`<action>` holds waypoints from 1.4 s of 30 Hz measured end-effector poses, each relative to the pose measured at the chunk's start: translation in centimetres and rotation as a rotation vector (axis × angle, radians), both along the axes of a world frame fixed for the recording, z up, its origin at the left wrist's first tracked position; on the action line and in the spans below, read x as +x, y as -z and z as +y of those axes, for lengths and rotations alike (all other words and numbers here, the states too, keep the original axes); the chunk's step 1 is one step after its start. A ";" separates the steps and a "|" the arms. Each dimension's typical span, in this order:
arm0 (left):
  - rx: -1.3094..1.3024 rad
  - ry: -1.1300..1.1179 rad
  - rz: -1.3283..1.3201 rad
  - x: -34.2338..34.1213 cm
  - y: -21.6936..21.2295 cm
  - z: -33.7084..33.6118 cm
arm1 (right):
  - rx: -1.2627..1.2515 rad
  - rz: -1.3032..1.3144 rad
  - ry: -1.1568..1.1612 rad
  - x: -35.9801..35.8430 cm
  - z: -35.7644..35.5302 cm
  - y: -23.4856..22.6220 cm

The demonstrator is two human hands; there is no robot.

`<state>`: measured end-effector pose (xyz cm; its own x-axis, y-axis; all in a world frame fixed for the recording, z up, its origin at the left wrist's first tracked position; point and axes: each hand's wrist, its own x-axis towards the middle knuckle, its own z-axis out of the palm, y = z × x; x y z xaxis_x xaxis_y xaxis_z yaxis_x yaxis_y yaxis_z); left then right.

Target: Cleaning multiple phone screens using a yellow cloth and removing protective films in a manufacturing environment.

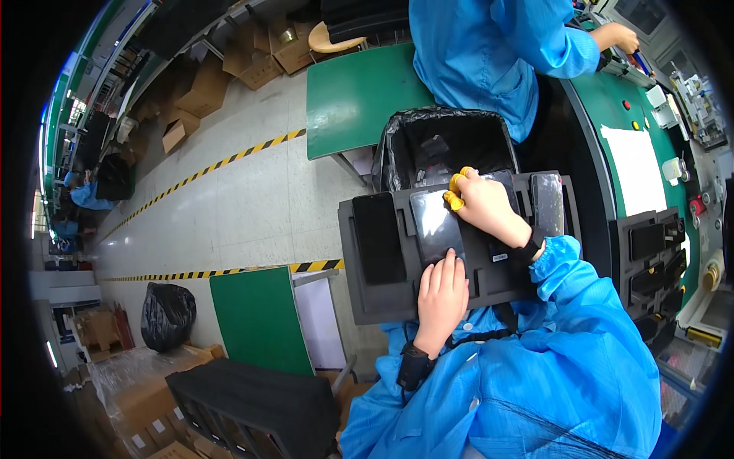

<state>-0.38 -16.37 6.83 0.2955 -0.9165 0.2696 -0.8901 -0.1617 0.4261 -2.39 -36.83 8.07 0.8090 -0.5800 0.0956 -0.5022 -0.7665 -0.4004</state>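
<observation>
A black foam tray [482, 284] with recesses lies in front of me and holds several phones. My left hand [443, 300] lies flat with its fingers stretched out, fingertips touching the lower end of a phone [436, 222] with a bright, reflective screen. Yellow finger cots cover fingertips of my right hand [489, 205], whose fingers are curled together at that phone's upper right edge. What they pinch, if anything, is hidden. To the left sits a dark phone [378, 237]; at the tray's right end is another phone [547, 203]. A further phone [501, 182] shows partly behind my right hand.
Just beyond the tray stands a bin [451, 130] lined with a black bag. A co-worker in a blue smock [482, 53] is at the green workbench [604, 115]. More black trays [650, 252] are at right. Green tables [359, 92] stand ahead and at left.
</observation>
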 end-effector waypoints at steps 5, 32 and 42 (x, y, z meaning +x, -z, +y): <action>0.040 -0.016 0.051 0.0 1.0 0.4 | -0.184 0.022 0.038 0.1 0.5 0.5; -0.086 0.170 -0.035 -5.9 0.2 -7.8 | -0.152 0.004 0.076 -8.4 -7.3 -0.1; -0.003 0.086 -0.014 -6.3 2.1 -6.5 | -0.092 -0.077 -0.358 -10.7 -3.3 -2.8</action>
